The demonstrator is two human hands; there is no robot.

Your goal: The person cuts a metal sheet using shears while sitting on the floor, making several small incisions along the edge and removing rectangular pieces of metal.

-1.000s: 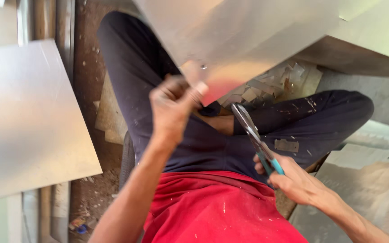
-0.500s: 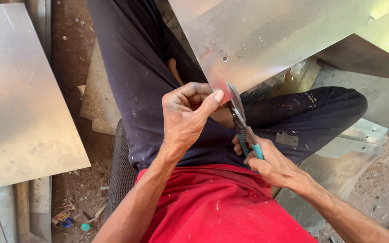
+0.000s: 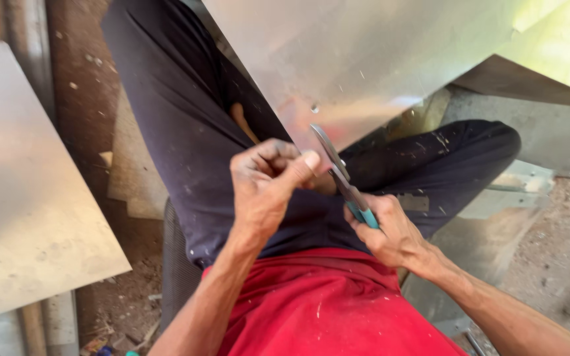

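Note:
A large shiny metal sheet [image 3: 364, 59] slopes down over my lap from the upper right. My left hand [image 3: 265, 184] pinches its lower corner between thumb and fingers. My right hand [image 3: 387, 231] grips the teal handles of tin snips [image 3: 338, 171], whose blades meet the sheet's lower edge just right of my left thumb. I sit in dark trousers [image 3: 186, 132] and a red shirt [image 3: 324, 303].
Another flat metal sheet [image 3: 28, 191] lies on the ground at the left. Dusty ground with debris [image 3: 120, 310] shows below it. More metal pieces [image 3: 516, 184] and rough concrete lie at the right.
The view has shifted and closed in. My left hand moved from gripping the sheet's edge higher up to pinching its corner, and the snips came up to the sheet's edge.

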